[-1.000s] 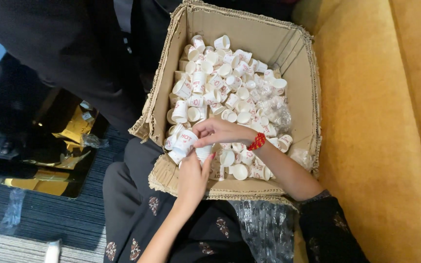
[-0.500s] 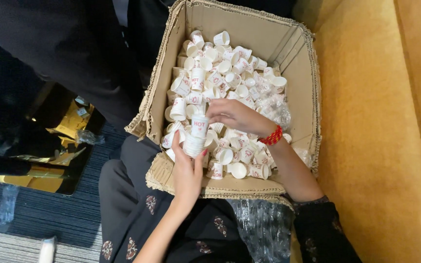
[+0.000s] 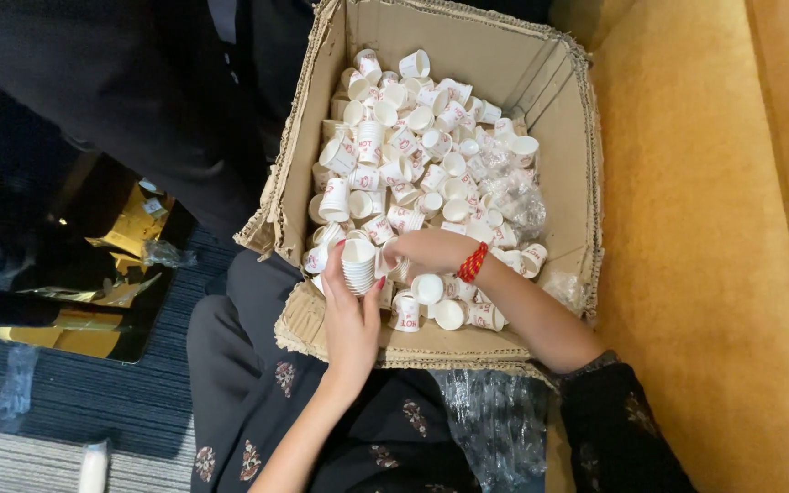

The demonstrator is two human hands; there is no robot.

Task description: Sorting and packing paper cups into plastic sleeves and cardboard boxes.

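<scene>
Cardboard, brown & torn at the rim: big open box on the lap, full of small white paper cups w/ red print. Left hand at the box's near-left corner, fingers wrapped round a nested stack of white paper cups, upright. Right hand just right of the stack, inside the box, fingers curled down among loose cups; red bead bracelet on its wrist. Crinkled clear plastic wrap toward the box's right wall.

1. Cardboard box open at top; access from above only; walls block far, left, right sides.
2. Loose paper cups cover floor; no bare gap.
3. Near flap folded down; low entry there.
4. Yellow sofa close on right.
</scene>
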